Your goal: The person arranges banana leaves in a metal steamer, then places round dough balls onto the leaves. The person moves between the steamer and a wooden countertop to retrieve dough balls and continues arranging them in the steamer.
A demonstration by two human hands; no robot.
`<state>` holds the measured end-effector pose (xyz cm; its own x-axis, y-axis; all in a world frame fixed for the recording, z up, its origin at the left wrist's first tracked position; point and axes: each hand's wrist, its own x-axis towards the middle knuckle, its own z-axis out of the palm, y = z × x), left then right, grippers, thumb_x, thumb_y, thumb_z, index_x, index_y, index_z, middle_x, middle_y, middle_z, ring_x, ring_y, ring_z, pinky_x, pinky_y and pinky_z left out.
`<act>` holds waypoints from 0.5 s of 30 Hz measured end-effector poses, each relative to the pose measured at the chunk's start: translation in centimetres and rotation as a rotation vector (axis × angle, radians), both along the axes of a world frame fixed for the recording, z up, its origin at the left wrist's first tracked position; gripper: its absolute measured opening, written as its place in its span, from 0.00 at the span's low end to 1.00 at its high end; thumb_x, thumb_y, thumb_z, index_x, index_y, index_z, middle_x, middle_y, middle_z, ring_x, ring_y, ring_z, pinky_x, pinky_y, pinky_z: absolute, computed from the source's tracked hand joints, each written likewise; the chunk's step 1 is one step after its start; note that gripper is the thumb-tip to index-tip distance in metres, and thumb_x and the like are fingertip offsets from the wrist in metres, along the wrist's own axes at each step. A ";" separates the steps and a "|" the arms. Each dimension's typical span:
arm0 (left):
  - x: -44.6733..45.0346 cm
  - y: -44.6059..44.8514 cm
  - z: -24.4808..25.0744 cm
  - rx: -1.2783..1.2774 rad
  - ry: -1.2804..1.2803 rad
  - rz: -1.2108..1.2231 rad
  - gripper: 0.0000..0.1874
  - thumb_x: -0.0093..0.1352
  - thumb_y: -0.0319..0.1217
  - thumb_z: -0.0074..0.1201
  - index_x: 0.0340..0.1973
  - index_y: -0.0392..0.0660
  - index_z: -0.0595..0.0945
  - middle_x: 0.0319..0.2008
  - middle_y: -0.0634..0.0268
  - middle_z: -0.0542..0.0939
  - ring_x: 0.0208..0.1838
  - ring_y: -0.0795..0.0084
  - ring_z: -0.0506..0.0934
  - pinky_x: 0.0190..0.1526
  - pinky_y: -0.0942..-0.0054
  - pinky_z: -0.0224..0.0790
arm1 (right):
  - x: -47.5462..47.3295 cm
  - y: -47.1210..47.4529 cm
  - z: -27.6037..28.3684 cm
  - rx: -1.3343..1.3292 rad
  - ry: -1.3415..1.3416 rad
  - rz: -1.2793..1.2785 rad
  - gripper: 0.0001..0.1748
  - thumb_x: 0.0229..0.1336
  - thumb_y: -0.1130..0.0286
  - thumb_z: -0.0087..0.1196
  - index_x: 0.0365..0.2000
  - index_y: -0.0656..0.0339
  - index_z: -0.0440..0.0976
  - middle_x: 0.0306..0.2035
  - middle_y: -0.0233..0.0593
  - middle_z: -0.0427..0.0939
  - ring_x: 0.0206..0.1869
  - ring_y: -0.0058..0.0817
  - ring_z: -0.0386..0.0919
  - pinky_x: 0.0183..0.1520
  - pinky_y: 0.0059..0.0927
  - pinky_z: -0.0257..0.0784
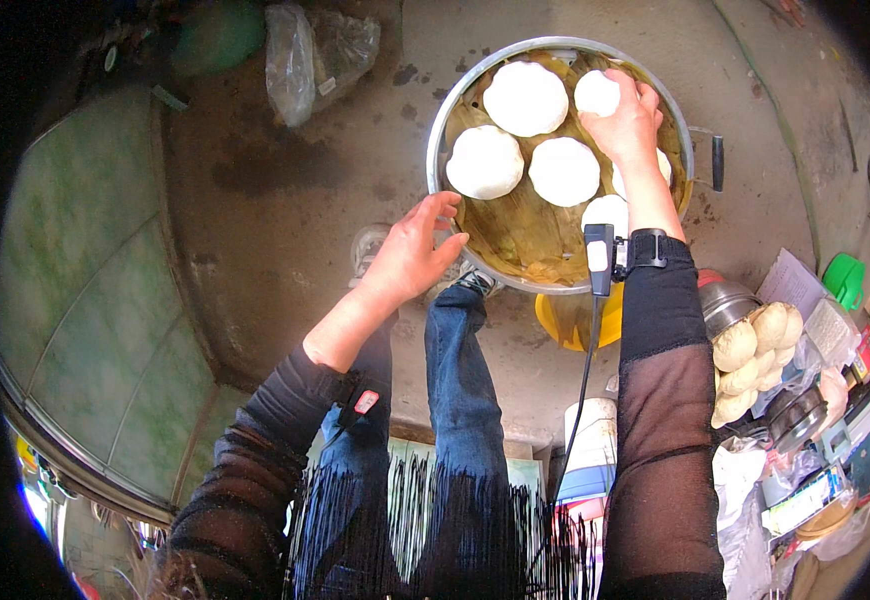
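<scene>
A round metal steamer pot (433, 142) sits below me, lined with brown-yellow leaves (521, 225). Several white, round dough buns lie inside it, among them a large bun (525, 99) at the far side, another (484, 162) at the left and one (564, 172) near the middle. My right hand (625, 124) curls its fingers and thumb around a bun (597, 92) at the far right of the pot. My right forearm partly covers two more buns. At the pot's near-left rim, my left hand (421, 244) holds nothing, its fingers and thumb apart.
A side handle (717, 163) projects from the pot's right. Below the rim stands a yellow container (607, 322). Pale dough buns (754, 352), a metal bowl (731, 304) and assorted goods crowd the right. A clear plastic bag (292, 64) lies on the floor. A black cable (585, 360) hangs from my right wrist.
</scene>
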<state>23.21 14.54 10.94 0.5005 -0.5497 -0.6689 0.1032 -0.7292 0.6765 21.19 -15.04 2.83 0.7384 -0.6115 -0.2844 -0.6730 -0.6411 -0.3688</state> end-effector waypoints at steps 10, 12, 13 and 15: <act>-0.2 -0.2 0.1 -0.027 -0.035 -0.017 0.26 0.65 0.31 0.57 0.58 0.46 0.69 0.49 0.55 0.78 0.52 0.61 0.78 0.51 0.64 0.74 | 1.9 5.4 1.0 -0.066 -0.224 0.457 0.40 0.44 0.62 0.67 0.59 0.53 0.64 0.61 0.50 0.63 0.63 0.49 0.62 0.62 0.51 0.61; -0.4 -0.2 0.2 -0.026 -0.028 -0.008 0.26 0.65 0.31 0.58 0.58 0.47 0.69 0.49 0.55 0.78 0.52 0.62 0.78 0.51 0.64 0.74 | 2.7 7.0 0.5 -0.050 -0.227 0.423 0.42 0.43 0.60 0.67 0.59 0.56 0.63 0.60 0.50 0.64 0.62 0.49 0.62 0.62 0.50 0.61; -0.4 -0.2 0.2 -0.025 -0.029 -0.013 0.26 0.65 0.31 0.58 0.58 0.47 0.69 0.49 0.56 0.78 0.52 0.62 0.78 0.51 0.64 0.74 | 3.0 7.6 0.3 -0.088 -0.203 0.414 0.42 0.43 0.60 0.67 0.59 0.57 0.63 0.59 0.50 0.64 0.62 0.49 0.63 0.61 0.49 0.62; -0.5 -0.1 0.3 -0.025 -0.044 -0.026 0.26 0.65 0.31 0.58 0.58 0.48 0.69 0.49 0.56 0.78 0.51 0.63 0.78 0.51 0.65 0.74 | 3.3 8.0 0.0 -0.163 -0.120 0.411 0.42 0.43 0.58 0.68 0.58 0.58 0.63 0.59 0.49 0.65 0.61 0.48 0.64 0.61 0.47 0.63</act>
<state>22.75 14.43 11.23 0.5144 -0.5795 -0.6321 0.0537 -0.7139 0.6982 24.51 -7.03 2.85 0.9508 -0.2910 -0.1064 -0.3097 -0.9021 -0.3005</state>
